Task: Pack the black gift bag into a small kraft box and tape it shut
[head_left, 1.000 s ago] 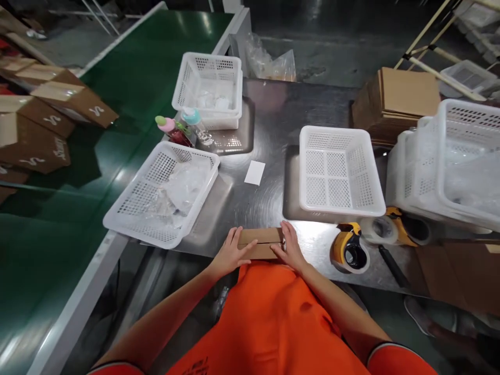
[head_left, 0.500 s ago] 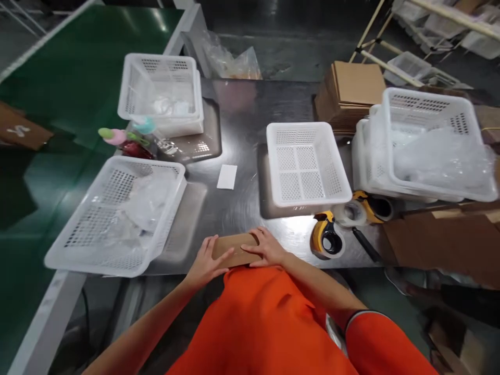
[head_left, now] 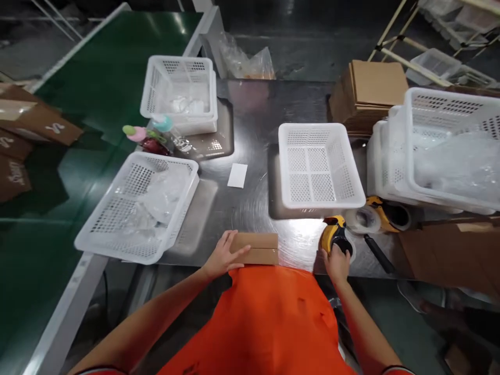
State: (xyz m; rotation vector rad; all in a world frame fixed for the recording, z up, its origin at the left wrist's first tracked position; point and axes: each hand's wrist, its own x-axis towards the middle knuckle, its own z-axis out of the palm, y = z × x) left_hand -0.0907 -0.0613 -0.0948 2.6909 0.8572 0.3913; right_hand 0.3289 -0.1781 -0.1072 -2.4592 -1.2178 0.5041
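A small cardboard box [head_left: 260, 249] lies at the table's front edge, close to my orange shirt, a seam running along its top. My left hand [head_left: 226, 255] rests on the box's left end with its fingers spread. Over to the right, my right hand [head_left: 336, 262] has its fingers round the lower part of a yellow and black tape dispenser [head_left: 331, 232]. A white card [head_left: 237, 175] lies flat on the metal table [head_left: 250, 203] beyond the box.
A white basket [head_left: 322, 166] stands right of centre, stacked baskets [head_left: 398, 151] and folded cardboard [head_left: 378, 83] beyond it. More tape [head_left: 363, 220] and a black-handled tool [head_left: 378, 253] lie at right. Two baskets [head_left: 179, 88] [head_left: 136, 208] with plastic bags stand at left by a green conveyor [head_left: 97, 67].
My right hand has left the box and moved right to the tape dispenser. My left hand has stayed on the box. The view has shifted slightly left, showing more boxes on the conveyor.
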